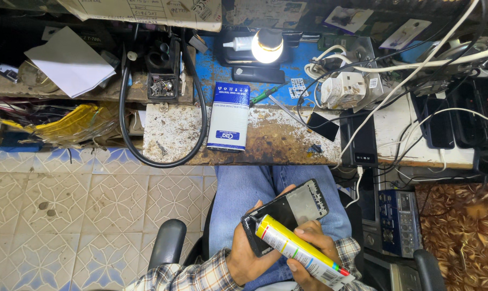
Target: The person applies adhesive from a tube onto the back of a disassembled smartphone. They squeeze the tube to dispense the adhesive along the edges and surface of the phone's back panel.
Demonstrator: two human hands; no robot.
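Left hand [248, 254] cradles phone frame [285, 215]; right hand [313, 252] presses yellow glue tube [298, 250] onto it.

Bench edge [265, 145] free btw box [229, 116], cables [362, 124]

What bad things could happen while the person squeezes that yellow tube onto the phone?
The left hand holds the black open phone frame over the blue-jeaned lap, not on the rusty worn bench, so it might slip and fall. Paste from the yellow tube in the right hand could drip onto the jeans or smear the fingers.
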